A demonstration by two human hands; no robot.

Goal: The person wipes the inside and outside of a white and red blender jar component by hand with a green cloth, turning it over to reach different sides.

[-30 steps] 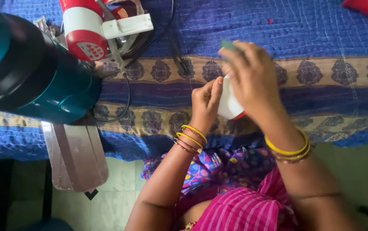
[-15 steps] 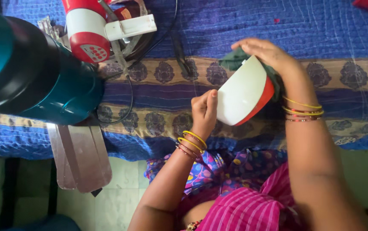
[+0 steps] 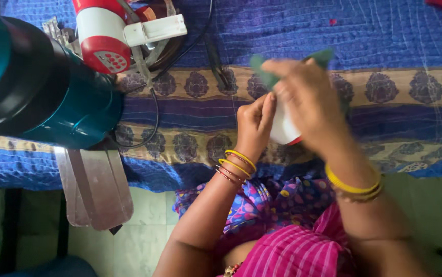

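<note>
My left hand [image 3: 256, 123] grips the left edge of a white bowl-shaped cover with a red rim [image 3: 284, 128], held above the blue patterned bedspread [image 3: 385, 31]. My right hand [image 3: 308, 102] lies over the cover and presses a green cloth [image 3: 262, 72] against it. The hand is blurred with motion. Most of the cover is hidden behind my right hand. Both wrists carry yellow and red bangles.
A large teal and black fan motor housing [image 3: 36, 87] lies at the left, with grey metal blades [image 3: 95, 184] hanging over the bed edge. A red and white part [image 3: 103, 36] and black cables [image 3: 154, 102] lie beside it. Pale floor [image 3: 144, 241] shows below.
My right hand swept back from the cover's far right side to its top with the green cloth. The cover turned, so less of its white face shows now.
</note>
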